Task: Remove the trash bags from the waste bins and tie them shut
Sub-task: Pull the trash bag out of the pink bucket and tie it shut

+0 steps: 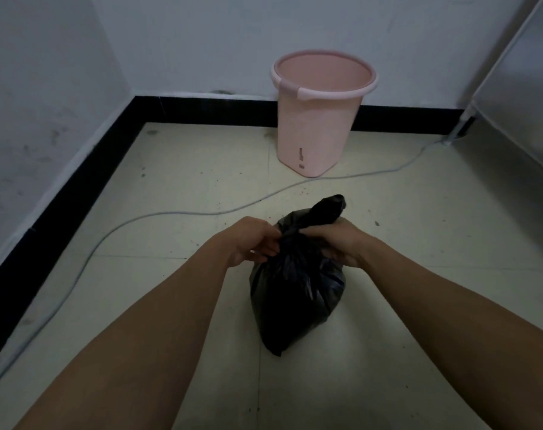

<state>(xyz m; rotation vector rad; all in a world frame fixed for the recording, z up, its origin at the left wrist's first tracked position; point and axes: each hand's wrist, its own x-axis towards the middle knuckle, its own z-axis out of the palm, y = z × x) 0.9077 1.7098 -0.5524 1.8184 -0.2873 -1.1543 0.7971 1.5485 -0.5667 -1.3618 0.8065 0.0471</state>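
A full black trash bag stands on the tiled floor in front of me. Its gathered neck is pinched between both hands, and a twisted end of plastic sticks up behind my right hand. My left hand grips the neck from the left, fingers closed on the plastic. My right hand holds it from the right. A pink waste bin stands upright against the far wall, with no bag visible inside it.
A grey cable snakes across the floor from the right to the left foreground, passing between bin and bag. A metal cabinet side rises at the right. White walls with a black skirting board close the corner at left and back.
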